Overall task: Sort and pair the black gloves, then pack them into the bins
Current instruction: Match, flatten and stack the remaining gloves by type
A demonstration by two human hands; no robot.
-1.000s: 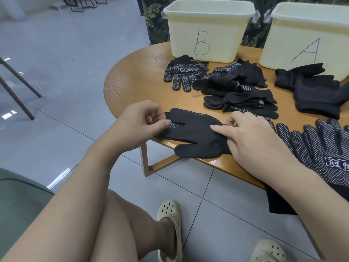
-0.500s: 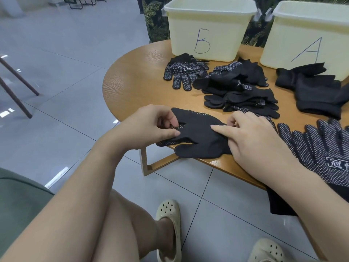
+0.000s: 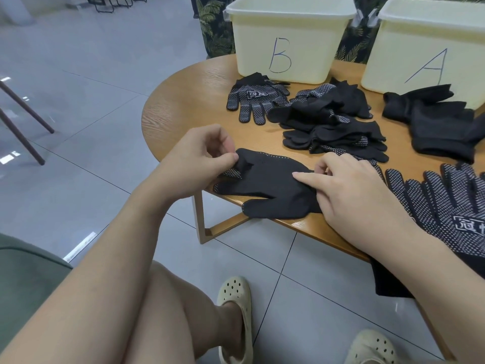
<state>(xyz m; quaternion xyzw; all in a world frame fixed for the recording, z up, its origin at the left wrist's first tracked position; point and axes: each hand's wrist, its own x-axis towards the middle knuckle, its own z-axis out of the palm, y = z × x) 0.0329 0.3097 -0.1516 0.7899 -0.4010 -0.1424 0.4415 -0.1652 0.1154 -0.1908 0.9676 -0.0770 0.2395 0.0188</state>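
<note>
nearest, our left hand (image 3: pixel 194 158): thumb and forefinger pinching the fingertip end of the black glove (image 3: pixel 265 183) and lifting a small fold, white grip dots showing beneath. other fingers curled in.

our right hand (image 3: pixel 351 190): forefinger laid out straight and pressing on the same glove near its middle; the remaining fingers bent loosely over the cuff side. it pins, it does not grasp.

the black glove: lying flat at the near edge of the round wooden desk (image 3: pixel 183 106), plain side up, its thumb lobe hanging slightly past the rim.

right of it, dotted gloves (image 3: pixel 446 203) with a printed logo, palm side up, one draped off the desk edge.

mid desk, a loose heap of gloves (image 3: pixel 333 127), plain and dotted faces mixed. beside it to the right, a plain black stack (image 3: pixel 435 122). to the left, a dotted pair (image 3: pixel 256 101) just in front of bin b.

far edge: bin b (image 3: pixel 286 40) and bin a (image 3: pixel 430 46), cream plastic, contents not visible.

step in hand, as we judge it: squaring up one glove for pairing. we would keep the right forefinger firm as anchor while the left hand draws the fingertips straight, so the knit does not bunch or slide off the rim; check which face carries dots before matching.
</note>
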